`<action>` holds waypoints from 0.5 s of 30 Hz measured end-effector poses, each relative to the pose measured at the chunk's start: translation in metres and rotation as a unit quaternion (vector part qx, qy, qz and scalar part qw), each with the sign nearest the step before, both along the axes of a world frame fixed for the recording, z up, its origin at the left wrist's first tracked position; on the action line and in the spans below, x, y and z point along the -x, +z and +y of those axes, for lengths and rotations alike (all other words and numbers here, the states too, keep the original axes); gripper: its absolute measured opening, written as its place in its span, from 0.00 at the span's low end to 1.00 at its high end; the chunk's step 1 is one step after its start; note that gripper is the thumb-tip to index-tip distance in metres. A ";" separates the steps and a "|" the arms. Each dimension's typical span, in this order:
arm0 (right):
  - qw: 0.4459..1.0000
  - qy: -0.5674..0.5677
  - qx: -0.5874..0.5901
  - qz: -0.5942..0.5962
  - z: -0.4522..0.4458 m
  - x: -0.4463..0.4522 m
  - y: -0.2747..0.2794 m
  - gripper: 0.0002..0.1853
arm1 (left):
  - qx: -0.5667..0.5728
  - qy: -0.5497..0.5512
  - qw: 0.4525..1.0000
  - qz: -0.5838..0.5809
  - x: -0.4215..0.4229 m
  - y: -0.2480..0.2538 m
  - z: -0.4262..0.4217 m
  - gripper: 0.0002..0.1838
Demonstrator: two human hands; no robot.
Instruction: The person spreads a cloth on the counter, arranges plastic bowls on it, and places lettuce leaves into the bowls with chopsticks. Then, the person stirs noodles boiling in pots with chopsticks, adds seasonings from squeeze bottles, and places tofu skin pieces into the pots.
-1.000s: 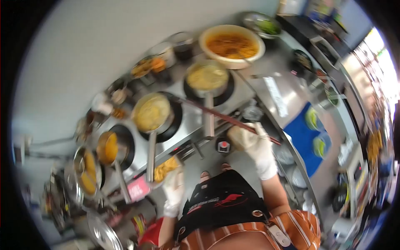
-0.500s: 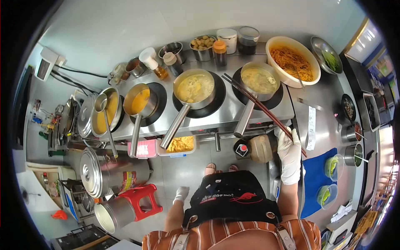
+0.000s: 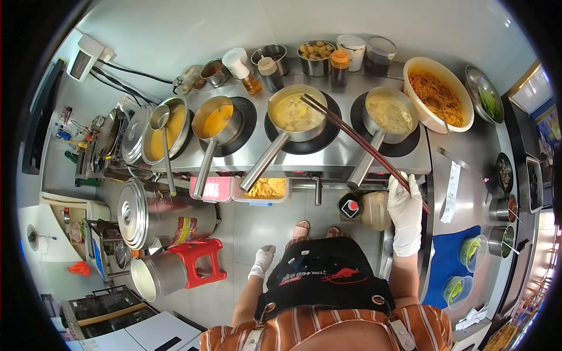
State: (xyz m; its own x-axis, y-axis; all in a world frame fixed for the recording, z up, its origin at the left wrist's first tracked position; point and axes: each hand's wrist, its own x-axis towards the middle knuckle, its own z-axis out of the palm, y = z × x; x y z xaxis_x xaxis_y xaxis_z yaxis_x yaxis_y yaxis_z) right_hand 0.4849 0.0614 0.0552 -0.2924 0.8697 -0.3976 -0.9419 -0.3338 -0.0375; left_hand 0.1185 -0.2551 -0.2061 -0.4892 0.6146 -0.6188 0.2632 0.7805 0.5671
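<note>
My right hand (image 3: 405, 207), in a white glove, is closed around long dark red chopsticks (image 3: 366, 149). Their tips reach the right side of the middle saucepan (image 3: 281, 140), which holds yellowish broth with pieces in it; whether they touch the broth I cannot tell. The chopsticks cross above the handle of the right-hand saucepan (image 3: 374, 140), filled with similar broth. Low beside the black apron (image 3: 322, 272) hangs my gloved left hand (image 3: 263, 260), its fingers curled in and nothing visible in them. Further left stands a saucepan (image 3: 205, 143) of orange liquid.
A pan (image 3: 186, 146) with a ladle (image 3: 165, 149) sits at the left end of the stove. Noodles fill a large cream bowl (image 3: 414, 111) at the right. Sauce bottles (image 3: 339, 73) line the back. On the floor are a steel stockpot (image 3: 199, 213) and red stool (image 3: 219, 257).
The chopstick tips have swung left from between the two right-hand saucepans to the middle one. The whole view has shifted, with the stove now further right. My left hand is slightly further from the apron.
</note>
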 end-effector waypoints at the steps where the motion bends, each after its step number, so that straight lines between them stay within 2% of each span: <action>1: 1.000 -0.010 0.012 -0.021 0.000 0.006 0.001 0.13 | -0.041 -0.009 0.999 0.013 0.001 -0.001 0.005 0.17; 4: 0.996 -0.013 -0.017 -0.091 -0.005 0.032 0.015 0.14 | -0.112 0.001 0.993 0.023 -0.012 0.049 0.038 0.15; 5: 0.994 -0.025 -0.027 -0.100 -0.010 0.047 0.022 0.15 | -0.165 0.023 0.986 -0.017 -0.019 0.070 0.054 0.15; 6: 0.996 0.002 -0.053 -0.076 -0.014 0.062 0.024 0.16 | -0.215 0.043 0.974 -0.057 -0.027 0.096 0.069 0.15; 7: 0.988 0.055 -0.056 -0.134 -0.020 0.082 0.041 0.16 | -0.240 0.029 0.967 -0.075 -0.035 0.138 0.087 0.15; 9: 0.992 0.124 -0.032 -0.019 -0.032 0.117 0.036 0.16 | -0.264 0.012 0.960 -0.097 -0.045 0.211 0.118 0.15; 11: 0.975 0.215 -0.014 -0.054 -0.045 0.158 0.044 0.14 | -0.356 0.005 0.923 -0.146 -0.046 0.256 0.138 0.20; 12: 0.972 0.230 -0.004 -0.039 -0.051 0.175 0.050 0.12 | -0.360 0.005 0.921 -0.146 -0.046 0.274 0.147 0.20; 14: 0.964 0.264 -0.024 -0.018 -0.060 0.212 0.043 0.14 | -0.447 0.069 0.869 -0.200 -0.042 0.302 0.163 0.24; 15: 0.958 0.285 -0.031 -0.013 -0.066 0.230 0.039 0.15 | -0.503 0.049 0.847 -0.168 -0.036 0.310 0.176 0.28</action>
